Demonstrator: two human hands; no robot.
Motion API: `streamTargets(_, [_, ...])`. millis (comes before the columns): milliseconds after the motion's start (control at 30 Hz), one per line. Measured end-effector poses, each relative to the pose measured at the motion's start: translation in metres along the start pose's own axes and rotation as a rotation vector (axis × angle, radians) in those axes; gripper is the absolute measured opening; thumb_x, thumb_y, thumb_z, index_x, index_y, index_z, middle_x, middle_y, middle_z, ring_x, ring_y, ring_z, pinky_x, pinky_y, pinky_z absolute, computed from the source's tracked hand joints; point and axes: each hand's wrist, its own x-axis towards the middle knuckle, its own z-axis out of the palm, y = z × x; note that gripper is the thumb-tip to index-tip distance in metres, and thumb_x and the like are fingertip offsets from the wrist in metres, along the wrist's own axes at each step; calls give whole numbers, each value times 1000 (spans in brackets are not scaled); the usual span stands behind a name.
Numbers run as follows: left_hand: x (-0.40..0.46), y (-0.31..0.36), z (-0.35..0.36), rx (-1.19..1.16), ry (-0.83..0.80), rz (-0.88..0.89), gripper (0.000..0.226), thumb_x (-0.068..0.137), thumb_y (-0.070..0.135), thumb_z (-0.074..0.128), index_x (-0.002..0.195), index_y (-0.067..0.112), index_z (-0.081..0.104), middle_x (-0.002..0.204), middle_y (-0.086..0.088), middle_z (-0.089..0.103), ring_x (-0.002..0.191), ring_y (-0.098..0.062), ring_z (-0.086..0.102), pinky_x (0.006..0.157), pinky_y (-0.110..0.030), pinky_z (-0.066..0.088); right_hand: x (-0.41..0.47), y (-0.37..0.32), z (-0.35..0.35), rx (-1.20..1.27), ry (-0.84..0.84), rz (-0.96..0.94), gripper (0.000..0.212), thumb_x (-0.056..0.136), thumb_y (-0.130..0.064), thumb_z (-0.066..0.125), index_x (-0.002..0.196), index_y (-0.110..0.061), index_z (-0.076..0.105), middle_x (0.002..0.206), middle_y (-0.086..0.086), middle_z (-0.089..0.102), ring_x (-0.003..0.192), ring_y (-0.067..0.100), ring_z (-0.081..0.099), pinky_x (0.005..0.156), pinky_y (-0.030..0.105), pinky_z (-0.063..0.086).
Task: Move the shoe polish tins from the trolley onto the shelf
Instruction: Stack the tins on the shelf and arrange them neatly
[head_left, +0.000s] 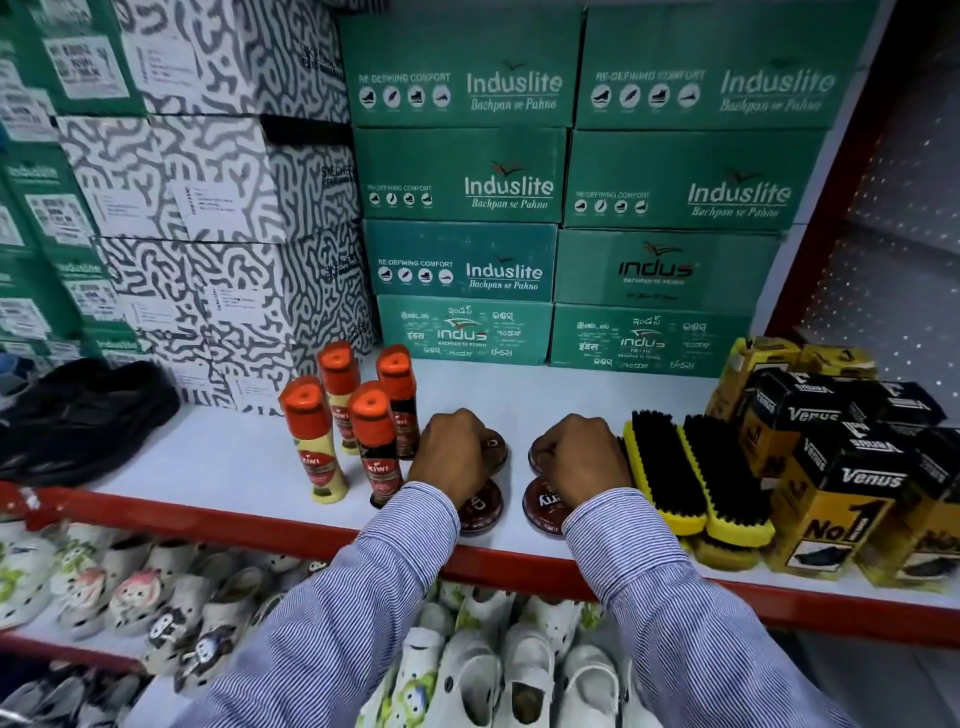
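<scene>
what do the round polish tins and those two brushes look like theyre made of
Polish tins: probably thin metal with a glossy dark red printed lid, judging by the sheen. Brushes: dense black bristles, matte, set in yellow blocks that could be painted wood or plastic; the look leaves it open.

Quick count on the shelf: four round polish tins, two in front and two behind, half under the hands. Four orange-capped polish bottles. Two yellow brushes. Eight green boxes stacked in two columns. One black shoe. Two hands.
</scene>
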Motion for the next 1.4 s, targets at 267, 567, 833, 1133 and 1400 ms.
streamTargets(267, [-7,7,-3,-24,-4,84,22,82,28,68,100,21,78,95,-12,78,93,-30,70,79,-28,53,-4,2,-4,23,-19,-45,25,72,-4,58,72,-16,80,84,17,75,79,36,71,72,35,61])
streamTargets(567, [-66,15,-38,-33,131,151,26,77,23,76,103,19,77,98,-1,80,89,-17,73,78,-15,48,-56,2,-28,37,62,-106,17,77,-23,72,91,-19,81,96,15,79,93,34,71,85,41,59])
streamTargets(833, [-78,11,-28,-48,8,131,13,71,32,79,82,26,81,84,0,80,81,-16,73,77,-26,57,-77,2,-17,81,58,-143,16,71,-26,73,83,-29,83,91,8,80,85,26,73,79,36,60])
streamTargets(1133, [-74,11,-25,-24,-11,151,25,74,34,79,97,28,80,96,-5,80,89,-21,72,81,-27,55,-79,2,-20,28,38,-144,9,75,-26,75,77,-22,82,79,9,77,78,28,69,71,33,56])
streamTargets(1400, [-72,10,-30,-66,-51,114,29,77,37,78,105,28,78,98,-2,80,88,-13,71,69,-11,38,-79,2,-21,-8,-27,-191,19,75,-20,67,86,-28,81,91,6,80,90,24,71,86,37,58])
